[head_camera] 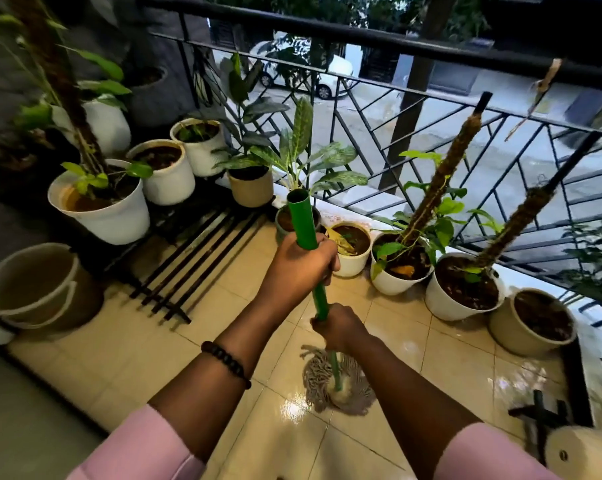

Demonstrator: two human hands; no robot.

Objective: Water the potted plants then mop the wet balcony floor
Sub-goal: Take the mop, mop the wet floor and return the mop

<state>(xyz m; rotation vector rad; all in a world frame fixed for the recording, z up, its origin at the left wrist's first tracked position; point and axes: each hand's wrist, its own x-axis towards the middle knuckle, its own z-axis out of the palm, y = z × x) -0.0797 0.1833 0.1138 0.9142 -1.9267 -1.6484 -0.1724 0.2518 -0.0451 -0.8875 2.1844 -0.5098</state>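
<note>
— Where the head view looks down past both forearms, what are the hands doing?

— Both are on the green mop handle (308, 233). The left hand (301, 259) sits higher, its fingers curled fully round the tube just under the open top end. The right hand (341, 329) grips lower down, fingers wrapped tight; a beaded bracelet (226, 363) circles the left wrist.

— And the mop itself?

— Its string head (327, 379) is pressed flat on the glossy beige floor tiles (195, 344), directly below the right hand, with bright wet sheen just beside it.

— What about the pots?

— Along the black railing (431, 109) stands a row of white pots. One small pot (353, 247) behind the handle holds dark soil and a yellow leaf. Next, a leafy pot (396, 271) has a coir pole rising from it, and a larger pot (462, 292) holds soil and a second pole. On the left, a white pot (102, 206) on a dark slatted stand (188, 251) shows brownish water over its soil. A bucket (32, 289) sits at far left; I cannot tell its contents.
</note>
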